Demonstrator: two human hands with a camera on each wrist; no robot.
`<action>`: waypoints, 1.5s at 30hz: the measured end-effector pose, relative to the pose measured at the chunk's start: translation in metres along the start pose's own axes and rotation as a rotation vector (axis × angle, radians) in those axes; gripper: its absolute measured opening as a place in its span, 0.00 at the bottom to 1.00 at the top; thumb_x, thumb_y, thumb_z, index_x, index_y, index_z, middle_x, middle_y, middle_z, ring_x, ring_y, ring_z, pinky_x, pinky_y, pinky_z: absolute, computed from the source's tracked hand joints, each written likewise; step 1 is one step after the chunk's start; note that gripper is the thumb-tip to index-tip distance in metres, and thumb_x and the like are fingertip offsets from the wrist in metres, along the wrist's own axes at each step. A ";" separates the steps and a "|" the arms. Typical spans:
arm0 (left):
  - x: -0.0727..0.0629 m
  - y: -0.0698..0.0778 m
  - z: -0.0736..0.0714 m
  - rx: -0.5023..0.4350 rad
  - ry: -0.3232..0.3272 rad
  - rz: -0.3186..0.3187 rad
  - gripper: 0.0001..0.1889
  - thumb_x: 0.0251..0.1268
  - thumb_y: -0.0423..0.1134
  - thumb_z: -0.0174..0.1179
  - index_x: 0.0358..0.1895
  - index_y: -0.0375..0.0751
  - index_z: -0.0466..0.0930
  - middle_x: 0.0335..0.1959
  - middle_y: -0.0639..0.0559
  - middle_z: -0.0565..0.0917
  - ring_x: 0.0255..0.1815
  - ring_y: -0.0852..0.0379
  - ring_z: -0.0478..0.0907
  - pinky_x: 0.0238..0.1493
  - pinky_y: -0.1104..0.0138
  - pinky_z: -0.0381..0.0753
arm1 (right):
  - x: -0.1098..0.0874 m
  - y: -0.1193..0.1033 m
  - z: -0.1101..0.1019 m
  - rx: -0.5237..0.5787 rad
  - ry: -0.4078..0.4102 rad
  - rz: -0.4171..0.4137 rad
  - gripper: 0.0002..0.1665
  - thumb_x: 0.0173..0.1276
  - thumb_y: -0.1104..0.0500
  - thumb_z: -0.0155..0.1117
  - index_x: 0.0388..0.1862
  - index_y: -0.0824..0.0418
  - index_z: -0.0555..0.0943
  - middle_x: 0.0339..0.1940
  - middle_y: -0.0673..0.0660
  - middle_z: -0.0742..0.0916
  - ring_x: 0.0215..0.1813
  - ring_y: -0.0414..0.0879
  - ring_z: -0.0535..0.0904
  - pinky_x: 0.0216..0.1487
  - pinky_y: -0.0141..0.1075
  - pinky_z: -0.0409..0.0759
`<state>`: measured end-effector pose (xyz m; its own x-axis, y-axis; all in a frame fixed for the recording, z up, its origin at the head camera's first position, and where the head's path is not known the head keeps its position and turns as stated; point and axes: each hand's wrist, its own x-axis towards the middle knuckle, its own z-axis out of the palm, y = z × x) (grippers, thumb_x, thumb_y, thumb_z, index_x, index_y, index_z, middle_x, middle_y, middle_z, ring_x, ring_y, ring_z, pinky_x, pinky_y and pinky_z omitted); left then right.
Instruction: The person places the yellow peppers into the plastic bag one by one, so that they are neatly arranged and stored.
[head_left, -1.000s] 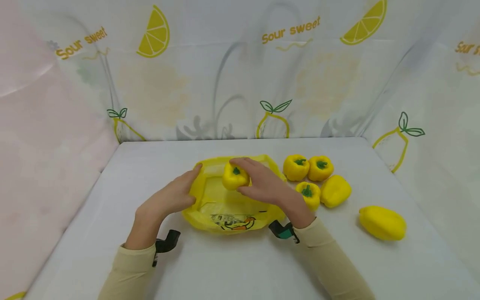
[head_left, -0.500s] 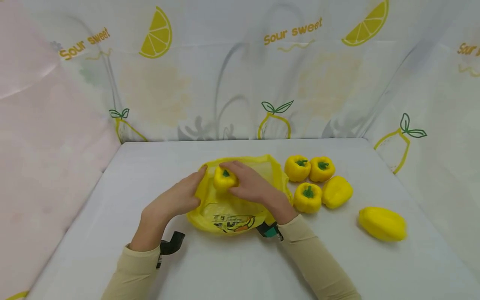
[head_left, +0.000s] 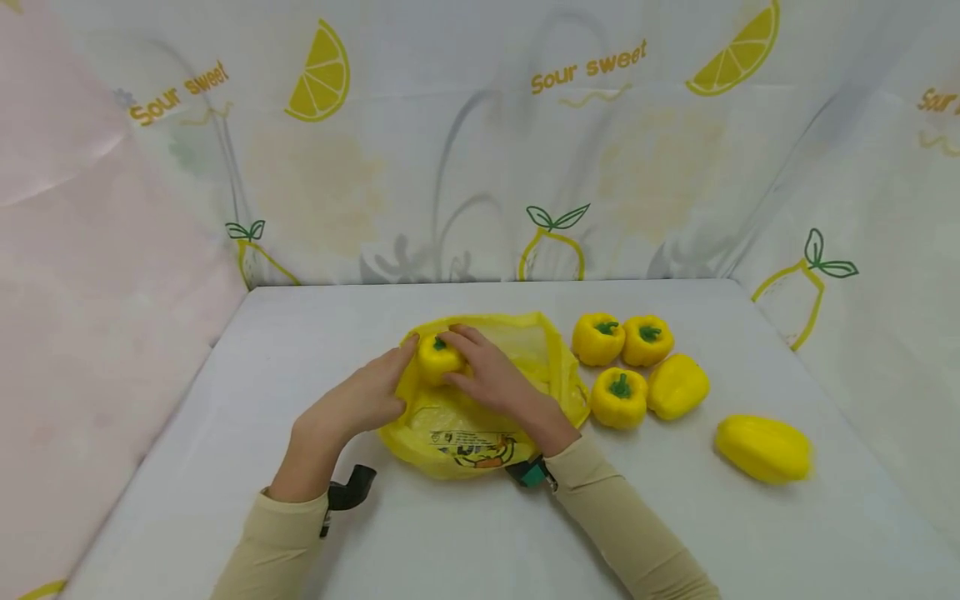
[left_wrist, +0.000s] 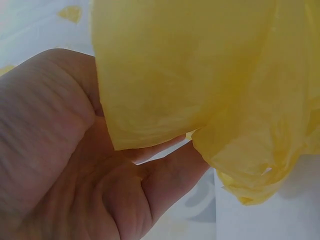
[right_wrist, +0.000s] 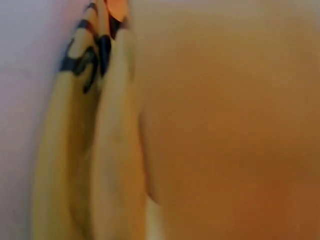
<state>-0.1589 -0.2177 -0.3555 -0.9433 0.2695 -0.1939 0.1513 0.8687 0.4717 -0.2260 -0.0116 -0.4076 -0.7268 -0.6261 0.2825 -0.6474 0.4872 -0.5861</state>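
Note:
A yellow bell pepper [head_left: 435, 364] with a green stem is held in my right hand [head_left: 498, 379], fingers over its top and right side, thumb at its near side. It is over the left part of a yellow plastic bag [head_left: 429, 461] that lies mouth up. My left hand [head_left: 358, 398] is at the bag's left rim, thumb and fingers spread apart. In the left wrist view a flap of the bag [left_wrist: 165, 75] hangs in front of the left fingers and hides their tips. The right wrist view is blurred, with printed folds of the bag [right_wrist: 75, 125] at its left.
Right of the bag stand several yellow bell peppers [head_left: 619, 398], grouped close together, one on its side [head_left: 677, 387]. Another pepper [head_left: 765, 448] lies farther right. They rest on a white table [head_left: 480, 542] with printed cloth [head_left: 480, 150] hanging behind it.
My right hand has carried the bell pepper left and slightly down across the bag, close to the left hand. The left hand has shifted slightly right in view; the bag's right side now shows.

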 end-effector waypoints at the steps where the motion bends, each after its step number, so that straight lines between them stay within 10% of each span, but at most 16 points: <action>1: 0.000 0.000 0.000 0.001 0.000 0.002 0.46 0.57 0.24 0.50 0.81 0.38 0.41 0.79 0.35 0.56 0.79 0.36 0.55 0.77 0.42 0.56 | 0.000 0.000 0.000 0.000 0.004 -0.001 0.34 0.70 0.56 0.65 0.72 0.61 0.69 0.72 0.62 0.72 0.70 0.55 0.72 0.73 0.46 0.71; 29: 0.000 -0.003 0.000 -0.012 0.000 -0.018 0.47 0.54 0.23 0.47 0.81 0.40 0.40 0.80 0.35 0.53 0.81 0.36 0.50 0.78 0.42 0.52 | -0.034 -0.012 -0.075 -0.073 0.011 0.096 0.34 0.71 0.50 0.63 0.73 0.56 0.68 0.75 0.55 0.71 0.74 0.53 0.69 0.73 0.50 0.70; 45: -0.001 -0.005 0.000 -0.001 0.014 -0.014 0.45 0.56 0.24 0.47 0.81 0.39 0.41 0.80 0.36 0.54 0.80 0.36 0.51 0.78 0.41 0.52 | -0.065 0.026 -0.141 -0.058 0.202 0.220 0.36 0.70 0.57 0.64 0.74 0.59 0.66 0.76 0.60 0.69 0.76 0.58 0.63 0.72 0.57 0.68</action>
<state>-0.1590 -0.2219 -0.3582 -0.9492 0.2521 -0.1885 0.1383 0.8720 0.4696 -0.2277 0.1278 -0.3336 -0.8784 -0.3702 0.3022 -0.4768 0.6352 -0.6076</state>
